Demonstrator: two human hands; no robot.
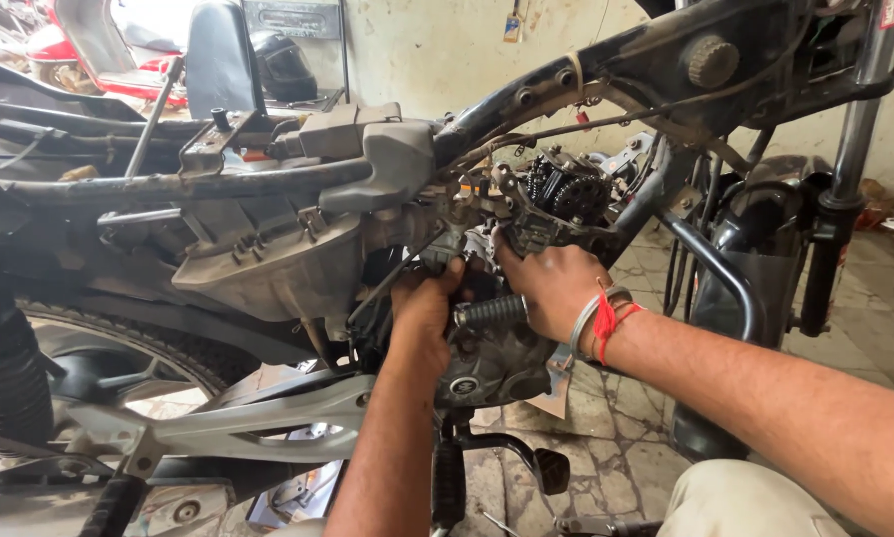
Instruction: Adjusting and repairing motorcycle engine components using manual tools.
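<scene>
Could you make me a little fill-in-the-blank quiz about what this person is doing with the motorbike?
1. Both hands reach into the stripped motorbike's ____, below the black frame.
2. The right hand wears a metal bangle and a ____ thread on its wrist.
3. The left hand sits beside a ribbed black ____ lever.
4. At the lower left shows the rear ____.

Missing words: engine; red; kick-start; wheel

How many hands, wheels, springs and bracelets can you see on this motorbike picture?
Hands: 2, the left hand and the right hand, both on the engine
Wheels: 1, the rear wheel
Coil springs: 1, the black spring
Bracelets: 1, the metal bangle
Total: 5
</scene>
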